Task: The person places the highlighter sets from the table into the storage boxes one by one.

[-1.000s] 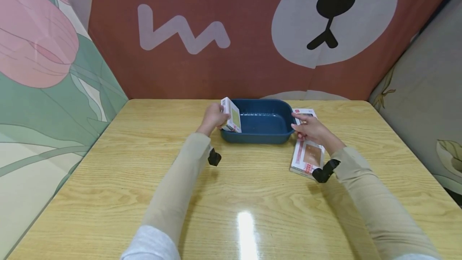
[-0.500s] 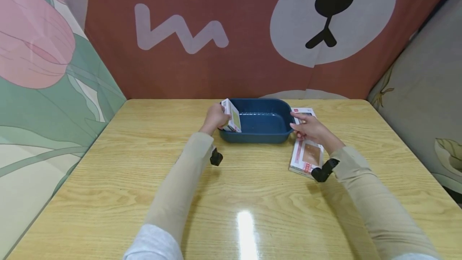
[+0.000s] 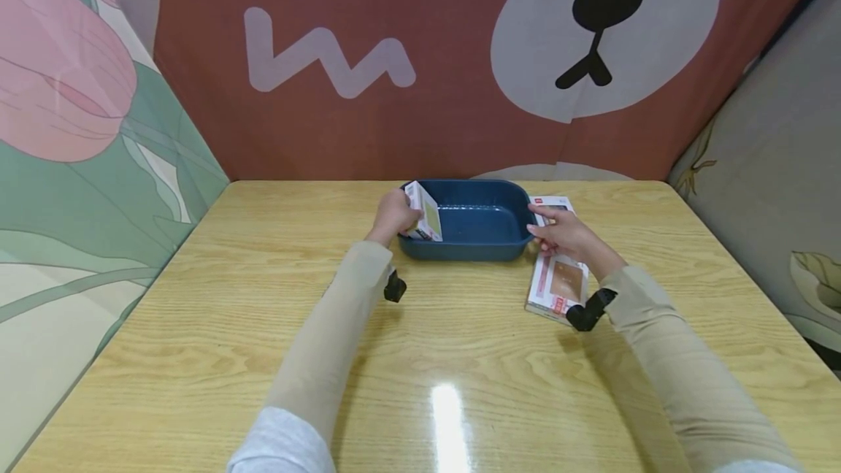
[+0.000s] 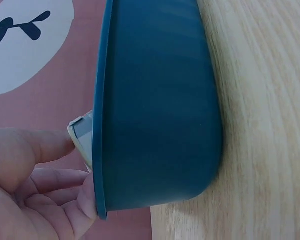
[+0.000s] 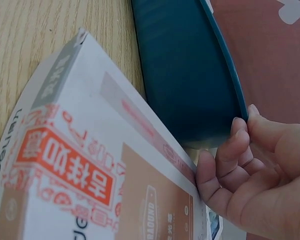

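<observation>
My left hand (image 3: pixel 394 216) grips a small white box (image 3: pixel 425 212) with a yellow-green panel, which leans inside the left end of a dark blue plastic bin (image 3: pixel 466 251). In the left wrist view only a corner of the box (image 4: pixel 84 135) shows above the bin's rim, and the fingers lie against that rim. At the opposite end my right hand (image 3: pixel 566 233) pinches the bin's right rim between thumb and fingers, clearly seen in the right wrist view. Its curled lower fingers lie close to a flat white box (image 3: pixel 558 283) with a brown panel and red print.
Behind the right hand another white printed surface (image 3: pixel 553 203) shows partly. Everything stands on a wood-grain table (image 3: pixel 420 356), close to the back edge. A brown printed cloth (image 3: pixel 447 130) hangs directly behind, with patterned cloths at both sides.
My left hand and the small white box have shifted slightly right and a little lower into the bin. The right hand stays on the rim.
</observation>
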### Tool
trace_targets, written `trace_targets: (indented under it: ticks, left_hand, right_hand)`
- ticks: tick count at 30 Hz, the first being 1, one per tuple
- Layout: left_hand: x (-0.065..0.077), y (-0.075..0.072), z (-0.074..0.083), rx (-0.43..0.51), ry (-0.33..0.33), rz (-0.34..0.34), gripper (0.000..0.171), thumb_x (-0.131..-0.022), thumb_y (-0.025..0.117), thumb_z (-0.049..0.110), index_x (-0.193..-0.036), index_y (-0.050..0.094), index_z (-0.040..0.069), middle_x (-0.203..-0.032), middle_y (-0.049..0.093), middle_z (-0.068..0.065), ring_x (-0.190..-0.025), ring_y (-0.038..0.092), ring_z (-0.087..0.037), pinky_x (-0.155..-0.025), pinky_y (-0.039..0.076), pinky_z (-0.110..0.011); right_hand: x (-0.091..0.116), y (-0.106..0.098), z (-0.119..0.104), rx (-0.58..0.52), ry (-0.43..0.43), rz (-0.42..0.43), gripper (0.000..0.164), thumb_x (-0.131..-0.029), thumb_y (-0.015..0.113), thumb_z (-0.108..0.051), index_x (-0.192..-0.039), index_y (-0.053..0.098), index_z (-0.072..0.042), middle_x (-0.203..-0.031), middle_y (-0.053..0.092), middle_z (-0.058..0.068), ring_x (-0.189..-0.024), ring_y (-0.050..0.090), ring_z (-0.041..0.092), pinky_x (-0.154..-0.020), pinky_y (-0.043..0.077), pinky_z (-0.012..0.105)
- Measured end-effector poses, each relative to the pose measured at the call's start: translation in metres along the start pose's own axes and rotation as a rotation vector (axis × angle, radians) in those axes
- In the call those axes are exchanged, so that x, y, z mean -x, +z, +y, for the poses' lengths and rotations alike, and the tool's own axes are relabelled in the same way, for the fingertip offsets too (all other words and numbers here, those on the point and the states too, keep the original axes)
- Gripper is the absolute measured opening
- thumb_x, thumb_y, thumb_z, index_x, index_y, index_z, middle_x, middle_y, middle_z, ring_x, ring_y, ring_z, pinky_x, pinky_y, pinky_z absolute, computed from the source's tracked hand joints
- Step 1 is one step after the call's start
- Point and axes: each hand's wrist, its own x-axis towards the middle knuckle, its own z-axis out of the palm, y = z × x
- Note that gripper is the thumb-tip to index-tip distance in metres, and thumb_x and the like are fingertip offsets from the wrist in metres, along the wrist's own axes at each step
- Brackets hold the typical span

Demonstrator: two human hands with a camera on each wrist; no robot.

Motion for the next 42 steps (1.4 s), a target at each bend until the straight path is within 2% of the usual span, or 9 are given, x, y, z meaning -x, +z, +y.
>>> trace_targets:
  ticks: [4,9,16,25,31,34,38,42]
  left_hand:
    - [-0.001,0.000,0.001,-0.003,-0.010,0.003,0.023,-0.081,0.066,0.011,-0.065,0.051,0.002,-0.066,0.057,-0.010,-0.043,0.053,-0.013,-0.046,0.048,-0.025]
    - [0.000,-0.002,0.004,-0.073,-0.008,0.005,0.018,-0.080,0.067,0.013,-0.082,0.060,-0.003,-0.075,0.061,-0.012,-0.049,0.055,-0.014,-0.048,0.047,-0.024]
    - [0.001,-0.001,0.006,-0.246,0.028,0.015,0.014,-0.079,0.065,0.011,-0.083,0.063,-0.003,-0.079,0.059,-0.010,-0.068,0.051,-0.018,-0.058,0.041,-0.025]
    - [0.001,0.001,0.009,-0.310,0.045,0.026,0.012,-0.077,0.062,0.003,-0.088,0.061,-0.003,-0.085,0.060,-0.012,-0.075,0.054,-0.022,-0.066,0.046,-0.029]
    - [0.001,0.001,0.009,-0.364,0.039,0.031,0.009,-0.079,0.060,0.003,-0.086,0.062,-0.002,-0.086,0.060,-0.012,-0.077,0.054,-0.023,-0.068,0.046,-0.029]
    - [0.001,0.000,0.009,-0.392,0.030,0.044,0.004,-0.080,0.058,0.003,-0.079,0.061,0.001,-0.085,0.060,-0.011,-0.077,0.055,-0.022,-0.066,0.046,-0.030]
    - [0.002,-0.001,0.011,-0.402,0.007,0.064,0.018,-0.080,0.054,0.002,-0.063,0.055,0.006,-0.080,0.059,-0.010,-0.074,0.054,-0.022,-0.057,0.045,-0.030]
    - [0.003,-0.003,0.012,-0.405,0.009,0.068,0.022,-0.080,0.054,0.003,-0.058,0.051,0.008,-0.078,0.059,-0.009,-0.072,0.053,-0.022,-0.053,0.043,-0.030]
  right_hand:
    - [-0.001,-0.001,0.000,0.006,0.001,-0.003,0.059,-0.094,0.046,-0.012,-0.144,0.014,-0.012,-0.066,0.050,0.004,-0.054,0.044,0.011,-0.058,0.045,0.029]
    - [-0.001,-0.001,0.000,0.020,0.008,0.006,0.059,-0.094,0.045,-0.011,-0.144,0.014,-0.012,-0.065,0.050,0.004,-0.054,0.044,0.012,-0.058,0.045,0.029]
    - [-0.001,0.000,-0.001,0.026,0.005,0.002,0.059,-0.094,0.045,-0.012,-0.144,0.014,-0.012,-0.066,0.049,0.004,-0.054,0.044,0.012,-0.058,0.044,0.029]
    - [-0.001,0.000,0.000,0.015,-0.007,0.001,0.059,-0.094,0.045,-0.010,-0.144,0.013,-0.011,-0.064,0.050,0.003,-0.052,0.044,0.010,-0.057,0.045,0.028]
    - [-0.002,0.000,0.001,0.018,-0.001,0.002,0.059,-0.094,0.046,-0.012,-0.144,0.014,-0.012,-0.066,0.050,0.003,-0.053,0.044,0.010,-0.057,0.044,0.028]
    - [-0.002,0.001,0.001,0.018,0.003,0.004,0.059,-0.094,0.046,-0.012,-0.144,0.014,-0.012,-0.065,0.051,0.003,-0.053,0.045,0.010,-0.057,0.044,0.028]
    - [-0.001,0.001,0.001,0.015,0.004,0.006,0.059,-0.094,0.045,-0.012,-0.144,0.014,-0.012,-0.064,0.051,0.003,-0.052,0.045,0.010,-0.056,0.044,0.028]
    - [-0.001,0.001,0.001,0.012,-0.001,0.005,0.059,-0.094,0.044,-0.010,-0.144,0.013,-0.012,-0.064,0.051,0.002,-0.051,0.045,0.010,-0.056,0.045,0.028]
